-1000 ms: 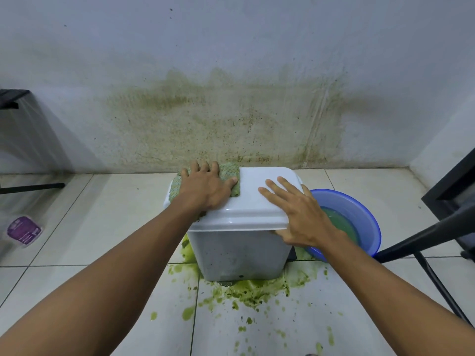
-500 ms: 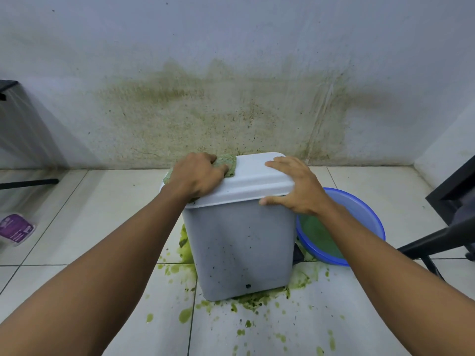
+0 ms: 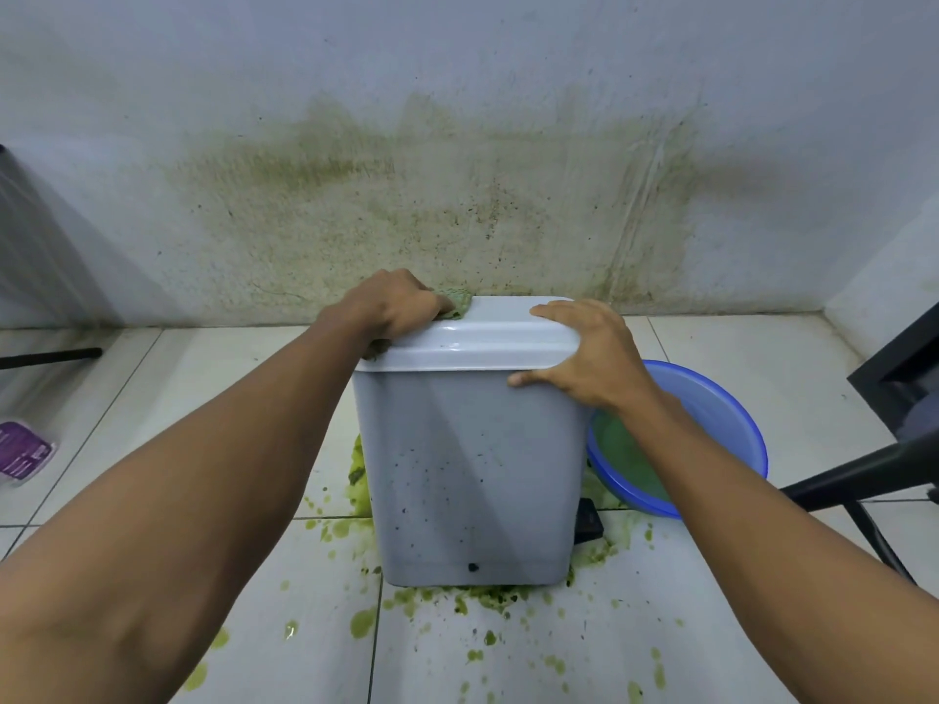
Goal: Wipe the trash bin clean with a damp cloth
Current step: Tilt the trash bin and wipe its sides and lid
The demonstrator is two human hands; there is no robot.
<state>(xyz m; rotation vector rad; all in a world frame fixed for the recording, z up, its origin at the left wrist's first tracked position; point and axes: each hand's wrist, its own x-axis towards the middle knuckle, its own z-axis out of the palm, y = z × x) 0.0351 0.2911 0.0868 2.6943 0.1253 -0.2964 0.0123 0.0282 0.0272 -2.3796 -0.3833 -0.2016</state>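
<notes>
Atop speckled grey trash bin (image 3: pixel 472 475), left hand (image 3: pixel 391 304) tight around cloth (image 3: pixel 460 299), right hand (image 3: pixel 584 358) around lid (image 3: pixel 482 332).

This looks like a plain domestic room or utility corner, not a workplace. Glossy white floor tiles (image 3: pixel 762 358) with dark grout lines fill the lower frame and meet a rough painted wall (image 3: pixel 457 68), which is smeared with green-brown stains across the middle. A small grey household trash bin (image 3: pixel 467 475) stands at centre amid green splatter (image 3: pixel 457 599). A blue plastic basin (image 3: pixel 711 398) of greenish water sits just to its right. Black furniture legs (image 3: pixel 853 480) cross the right edge, and a purple-labelled packet (image 3: pixel 23 452) lies at far left.
</notes>
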